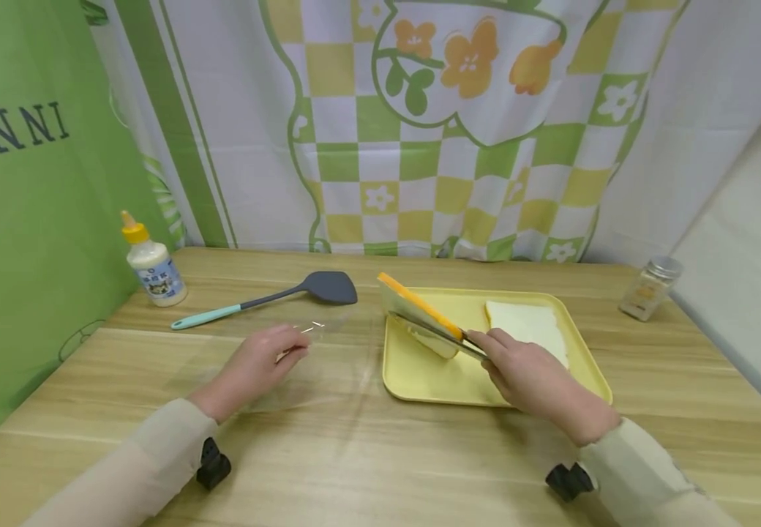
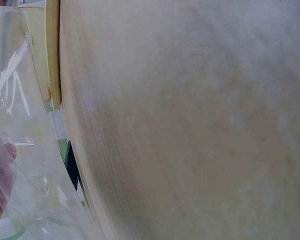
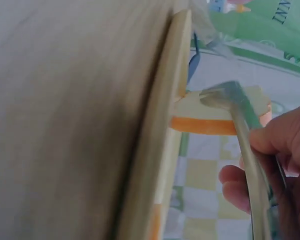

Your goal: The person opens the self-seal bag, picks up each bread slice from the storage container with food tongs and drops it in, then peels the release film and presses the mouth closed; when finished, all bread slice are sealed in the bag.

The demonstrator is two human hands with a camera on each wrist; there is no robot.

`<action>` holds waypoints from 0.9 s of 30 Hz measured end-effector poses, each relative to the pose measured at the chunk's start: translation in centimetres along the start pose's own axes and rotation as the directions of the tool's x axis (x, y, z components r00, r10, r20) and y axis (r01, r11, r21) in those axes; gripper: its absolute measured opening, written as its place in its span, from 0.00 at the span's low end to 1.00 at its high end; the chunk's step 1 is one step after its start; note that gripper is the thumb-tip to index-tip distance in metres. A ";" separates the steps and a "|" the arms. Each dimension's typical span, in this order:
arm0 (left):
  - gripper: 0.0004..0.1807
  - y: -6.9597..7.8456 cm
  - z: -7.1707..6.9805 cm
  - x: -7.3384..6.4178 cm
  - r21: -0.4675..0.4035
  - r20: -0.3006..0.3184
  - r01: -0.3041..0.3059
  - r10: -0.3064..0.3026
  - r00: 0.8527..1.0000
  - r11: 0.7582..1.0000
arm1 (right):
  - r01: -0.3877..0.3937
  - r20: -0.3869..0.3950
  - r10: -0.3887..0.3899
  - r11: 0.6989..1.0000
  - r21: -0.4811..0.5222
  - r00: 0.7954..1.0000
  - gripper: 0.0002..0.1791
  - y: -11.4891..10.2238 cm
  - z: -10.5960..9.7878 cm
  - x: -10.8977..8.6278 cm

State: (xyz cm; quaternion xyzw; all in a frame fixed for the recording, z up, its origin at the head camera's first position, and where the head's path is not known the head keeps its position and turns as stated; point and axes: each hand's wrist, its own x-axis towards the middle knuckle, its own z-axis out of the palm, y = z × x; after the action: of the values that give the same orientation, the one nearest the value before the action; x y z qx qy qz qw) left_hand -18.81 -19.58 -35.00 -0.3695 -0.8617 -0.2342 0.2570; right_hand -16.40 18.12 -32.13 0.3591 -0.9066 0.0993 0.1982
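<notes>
My right hand point(image 1: 535, 369) grips metal tongs point(image 1: 429, 331) over the left part of a yellow tray point(image 1: 486, 395). A slice of bread point(image 1: 436, 342) with an orange-brown crust is tilted up at the tongs' end. In the right wrist view, the tongs point(image 3: 244, 135) lie across the bread point(image 3: 205, 112), thumb and fingers closed round their handle. Another white slice of bread point(image 1: 528, 326) lies flat on the tray's right side. My left hand point(image 1: 265, 366) pinches a clear plastic bag point(image 2: 35, 145), which spreads toward the tray, faint in the head view.
A spatula point(image 1: 331, 287) with a turquoise handle lies behind my left hand. At the back left stands a squeeze bottle point(image 1: 156, 271) with a yellow cap; a small glass jar point(image 1: 650, 289) stands at the right. A patterned curtain point(image 1: 420, 197) hangs behind the wooden table point(image 1: 367, 468).
</notes>
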 end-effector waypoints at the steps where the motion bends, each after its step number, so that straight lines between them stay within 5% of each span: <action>1: 0.07 0.0 0.0 0.0 -0.002 0.002 -0.002 0.002 1.000 1.000 | -0.020 0.003 0.020 1.000 0.005 1.000 0.21 0.1 0.2 -0.2; 9: 0.08 0.2 0.2 0.0 0.009 0.006 -0.003 0.003 1.000 1.000 | -0.191 0.016 0.190 0.974 0.122 0.982 0.23 0.8 1.4 -1.0; 22: 0.07 0.6 0.2 0.1 0.055 0.038 0.006 -0.008 0.999 0.998 | -0.244 -0.006 0.250 0.950 0.193 0.968 0.20 0.4 0.3 -1.0; 25: 0.07 0.6 0.2 0.1 0.063 0.050 0.001 -0.005 0.999 0.998 | -0.257 0.005 0.267 0.923 0.285 0.964 0.19 0.1 -0.8 -1.1; 27: 0.07 0.6 0.1 0.2 0.065 0.054 0.000 -0.003 0.999 0.998 | -0.274 0.033 0.284 0.879 0.390 0.958 0.18 0.0 -1.6 -1.2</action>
State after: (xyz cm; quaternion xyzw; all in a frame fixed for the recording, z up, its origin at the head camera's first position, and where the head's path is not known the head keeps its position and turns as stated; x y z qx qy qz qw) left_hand -18.49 -19.04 -34.86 -0.3666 -0.8758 -0.1964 0.2451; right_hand -15.13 19.35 -31.17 0.2557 -0.9080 0.3102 0.1179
